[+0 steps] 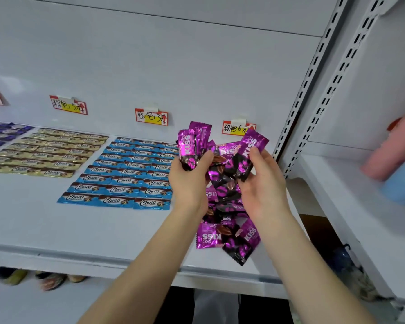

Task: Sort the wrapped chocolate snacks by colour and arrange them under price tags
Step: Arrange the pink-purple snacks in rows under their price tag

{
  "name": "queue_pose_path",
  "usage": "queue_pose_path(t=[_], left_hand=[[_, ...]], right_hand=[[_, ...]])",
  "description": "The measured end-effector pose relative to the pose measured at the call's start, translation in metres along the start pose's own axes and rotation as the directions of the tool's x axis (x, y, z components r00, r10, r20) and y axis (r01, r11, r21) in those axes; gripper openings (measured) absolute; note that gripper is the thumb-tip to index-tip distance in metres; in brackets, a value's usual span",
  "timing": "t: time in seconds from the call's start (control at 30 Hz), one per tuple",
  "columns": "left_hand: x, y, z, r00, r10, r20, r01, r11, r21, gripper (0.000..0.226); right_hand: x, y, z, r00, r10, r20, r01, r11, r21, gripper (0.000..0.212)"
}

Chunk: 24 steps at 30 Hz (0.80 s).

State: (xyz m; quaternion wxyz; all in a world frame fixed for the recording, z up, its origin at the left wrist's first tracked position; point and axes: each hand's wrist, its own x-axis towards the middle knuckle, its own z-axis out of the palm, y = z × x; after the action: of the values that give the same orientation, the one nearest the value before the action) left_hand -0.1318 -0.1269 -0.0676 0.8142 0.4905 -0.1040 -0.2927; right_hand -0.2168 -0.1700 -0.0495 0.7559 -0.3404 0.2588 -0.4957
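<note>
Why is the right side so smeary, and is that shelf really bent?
Head view: the pink item and blue item at the right edge are blurred; the wide-angle lens bows the shelf edge; the purple wrappers are sharp, with foil glare.

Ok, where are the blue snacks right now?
In the head view the blue snacks lie in rows on the shelf, left of centre, under a price tag, between the gold snacks and the left hand.
</note>
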Motion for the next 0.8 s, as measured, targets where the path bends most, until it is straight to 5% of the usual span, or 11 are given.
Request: queue_pose_path(t=[0.37,0.6,0.8], left_hand=[[-0.004,-0.005,-0.004,0.992,-0.052,0.119,0.071,0.985,-0.159,0.032],[0.01,-0.001,-0.027,0.992,0.12,0.035,-0.121,0.992,0.032,0.016],[0.019,0.008,-0.048,0.994,0.106,-0.014,-0.106,0.994,0.01,0.019]], right_hand=[[0.005,0.007,0.002,0.999,0.045,0.03,-0.047,0.998,0.048,0.015],[0.034,-0.008,-0.004,0.999,-0.023,0.045,0.037,0.941,-0.335,0.034],[0.081,-0.01,0.0,0.986,-0.048,0.161,0.134,0.801,-0.584,0.04]])
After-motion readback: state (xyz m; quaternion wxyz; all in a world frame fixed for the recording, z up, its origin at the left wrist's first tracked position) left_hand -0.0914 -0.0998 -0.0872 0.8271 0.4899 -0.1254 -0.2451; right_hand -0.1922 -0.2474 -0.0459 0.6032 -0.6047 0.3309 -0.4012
